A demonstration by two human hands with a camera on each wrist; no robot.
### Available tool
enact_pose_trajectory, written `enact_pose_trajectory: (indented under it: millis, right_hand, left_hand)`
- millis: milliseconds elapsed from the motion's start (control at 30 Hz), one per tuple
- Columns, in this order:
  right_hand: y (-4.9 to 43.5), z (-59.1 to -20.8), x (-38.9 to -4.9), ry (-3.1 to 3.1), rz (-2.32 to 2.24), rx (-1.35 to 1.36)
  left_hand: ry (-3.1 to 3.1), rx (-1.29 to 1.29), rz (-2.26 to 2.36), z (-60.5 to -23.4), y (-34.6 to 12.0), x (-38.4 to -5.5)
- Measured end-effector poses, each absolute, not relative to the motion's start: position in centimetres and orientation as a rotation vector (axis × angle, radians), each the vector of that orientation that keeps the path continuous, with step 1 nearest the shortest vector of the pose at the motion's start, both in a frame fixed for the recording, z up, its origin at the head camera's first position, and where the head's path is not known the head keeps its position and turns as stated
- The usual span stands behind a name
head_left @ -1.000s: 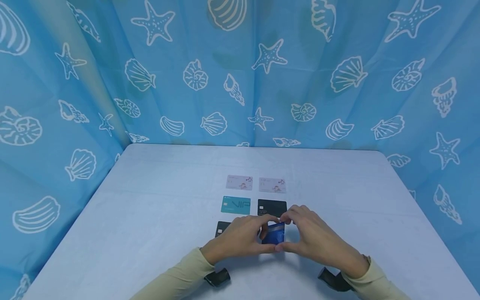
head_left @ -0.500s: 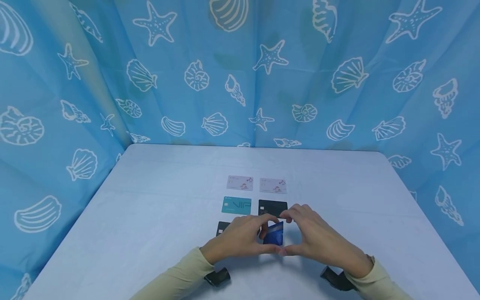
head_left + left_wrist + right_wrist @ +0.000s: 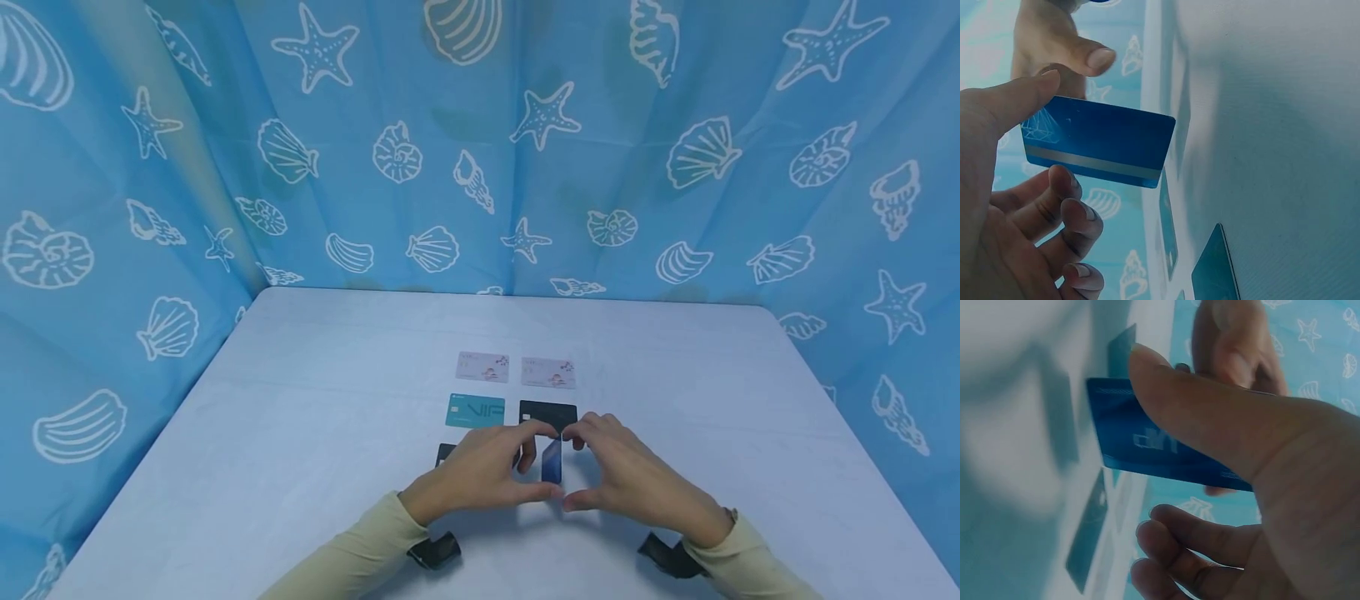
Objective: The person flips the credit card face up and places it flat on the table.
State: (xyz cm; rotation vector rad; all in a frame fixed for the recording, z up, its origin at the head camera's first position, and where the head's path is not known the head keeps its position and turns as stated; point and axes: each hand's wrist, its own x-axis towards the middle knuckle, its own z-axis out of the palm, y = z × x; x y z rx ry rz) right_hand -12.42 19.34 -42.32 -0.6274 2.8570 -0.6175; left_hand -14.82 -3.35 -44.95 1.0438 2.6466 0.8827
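Observation:
A blue card (image 3: 552,462) stands upright above the table, seen almost edge-on from the head. My left hand (image 3: 487,471) pinches it by opposite edges between thumb and fingertips. In the left wrist view the card face (image 3: 1100,140) carries a grey stripe and a pale line drawing. Its other face (image 3: 1113,422), in the right wrist view, bears VIP-like lettering partly covered by my right thumb. My right hand (image 3: 630,475) is beside the card, thumb and fingers spread apart, and appears not to touch it. Behind the hands lies a black card (image 3: 551,410), its lower part hidden.
On the white table (image 3: 337,417) lie a teal VIP card (image 3: 476,411) and two pale cards, one left (image 3: 482,367) and one right (image 3: 549,372). Another dark card (image 3: 444,454) is mostly hidden by my left hand. A shell-patterned blue curtain (image 3: 450,125) surrounds the table.
The blue card has turned from showing its face to nearly edge-on in the head view. My right thumb and fingertips have come away from its edges; my left hand keeps its pinch.

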Motion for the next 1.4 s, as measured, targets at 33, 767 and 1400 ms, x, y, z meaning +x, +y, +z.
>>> enact_pose_trajectory:
  millis: [33, 767, 1400]
  right_hand:
    - [19.3, -42.5, -12.5, 2.852, -0.622, -0.621]
    - [18.5, -44.3, -12.6, 2.895, -0.617, -0.673]
    - [18.8, -44.1, -12.6, 2.953, -0.526, -0.688]
  left_hand:
    - [2.644, 1.042, 0.889, -44.9, -3.3, -14.8]
    - [2.619, 1.062, 0.970, -44.5, -3.3, -14.4]
    - [2.643, 1.112, 1.013, -44.5, -3.4, -14.4]
